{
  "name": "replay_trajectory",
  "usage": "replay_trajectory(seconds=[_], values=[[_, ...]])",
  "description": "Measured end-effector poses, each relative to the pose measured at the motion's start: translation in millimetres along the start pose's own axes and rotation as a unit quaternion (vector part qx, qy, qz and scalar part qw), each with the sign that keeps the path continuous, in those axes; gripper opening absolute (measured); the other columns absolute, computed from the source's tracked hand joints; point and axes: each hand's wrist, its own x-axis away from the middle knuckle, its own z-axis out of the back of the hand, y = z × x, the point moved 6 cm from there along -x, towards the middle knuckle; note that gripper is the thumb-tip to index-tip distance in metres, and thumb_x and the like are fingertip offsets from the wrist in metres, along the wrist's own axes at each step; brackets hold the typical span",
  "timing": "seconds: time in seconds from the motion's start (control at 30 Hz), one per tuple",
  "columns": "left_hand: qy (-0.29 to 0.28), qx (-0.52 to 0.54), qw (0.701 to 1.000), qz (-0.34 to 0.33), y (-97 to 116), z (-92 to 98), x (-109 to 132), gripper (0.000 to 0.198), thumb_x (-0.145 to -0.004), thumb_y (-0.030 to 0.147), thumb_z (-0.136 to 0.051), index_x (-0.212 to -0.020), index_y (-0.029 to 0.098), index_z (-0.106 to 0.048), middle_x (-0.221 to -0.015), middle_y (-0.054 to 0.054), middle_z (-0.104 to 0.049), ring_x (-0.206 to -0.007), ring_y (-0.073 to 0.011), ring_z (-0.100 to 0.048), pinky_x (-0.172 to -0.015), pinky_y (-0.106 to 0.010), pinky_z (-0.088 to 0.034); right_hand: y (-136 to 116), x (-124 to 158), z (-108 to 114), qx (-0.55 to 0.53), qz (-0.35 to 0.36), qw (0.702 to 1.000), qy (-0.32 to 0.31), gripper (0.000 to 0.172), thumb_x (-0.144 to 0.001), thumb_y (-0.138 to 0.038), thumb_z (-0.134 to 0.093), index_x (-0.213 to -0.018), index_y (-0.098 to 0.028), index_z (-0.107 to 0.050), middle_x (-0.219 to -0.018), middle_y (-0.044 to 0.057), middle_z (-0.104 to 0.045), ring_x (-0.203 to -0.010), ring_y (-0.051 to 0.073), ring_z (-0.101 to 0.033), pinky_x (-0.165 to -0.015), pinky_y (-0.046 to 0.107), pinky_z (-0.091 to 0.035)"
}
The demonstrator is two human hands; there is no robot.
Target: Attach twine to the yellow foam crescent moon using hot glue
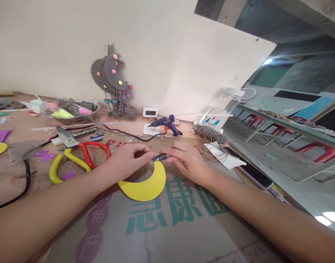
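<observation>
My left hand (133,160) and my right hand (185,160) meet in the middle, fingertips pinched at either end of a small dark grey piece (160,157). Its exact kind is too small to make out. Just below it lies a yellow crescent moon cutout (153,188), flat on the printed cardboard (162,241), its upper tip at the grey piece. Left of my left wrist, scissors (74,153) with red and yellow handles rest with the blades pointing away.
A blue hot glue gun (167,124) stands beyond my hands, its cord trailing left. Behind are a small digital clock (150,111), decorated grey moons (110,73) against the wall and a bowl of scraps (95,107). At right lie grey cord (208,133) and a phone (252,171).
</observation>
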Motion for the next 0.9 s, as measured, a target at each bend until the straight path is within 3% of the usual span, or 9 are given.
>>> replay_trajectory(seconds=[0.9], values=[[-0.033,0.016,0.999,0.025,-4.3,-3.5,-0.4,0.033,-0.076,0.047,-0.045,-0.067,0.019,-0.059,-0.057,0.003,-0.052,-0.056,-0.0116,-0.044,-0.049,-0.022,-0.031,-2.4,0.2,0.5,0.013,0.033,0.999,0.01,0.03,-0.087,-0.036,-0.043,-0.099,-0.017,-0.063,-0.069,0.003,-0.051,-0.067,0.013,-0.047,-0.061,0.025,-0.034]])
